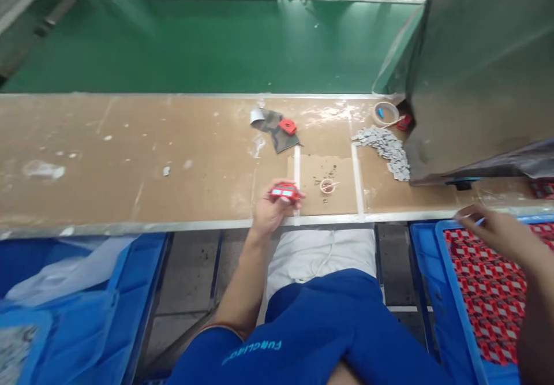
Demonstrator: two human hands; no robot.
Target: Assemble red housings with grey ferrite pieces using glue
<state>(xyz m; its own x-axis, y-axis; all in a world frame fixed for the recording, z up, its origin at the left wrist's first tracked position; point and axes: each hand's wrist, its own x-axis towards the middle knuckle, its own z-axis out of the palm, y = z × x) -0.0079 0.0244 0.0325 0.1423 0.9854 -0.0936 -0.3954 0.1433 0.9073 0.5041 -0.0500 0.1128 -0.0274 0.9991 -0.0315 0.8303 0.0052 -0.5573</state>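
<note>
My left hand (269, 212) is closed around a small red toy vehicle body (284, 191) with two pale, shiny window-like patches, held just above the table's near edge. On the right, my right hand (497, 232) hovers over the near corner of a blue crate (459, 284) filled with rows of similar red pieces (491, 292). Its fingers are loosely curled and apart, slightly blurred, with nothing visible between them. A small round cup (328, 186) with thin sticks in it stands on a cardboard sheet (341, 203), to the right of my left hand.
Farther back lie another red piece (287, 126) and a dark patterned sheet (277, 134). Small grey pieces (385, 145) form a pile beside a tape roll (385, 113). A large grey panel (485, 85) rises at the right. Blue bins (93, 321) stand at the lower left.
</note>
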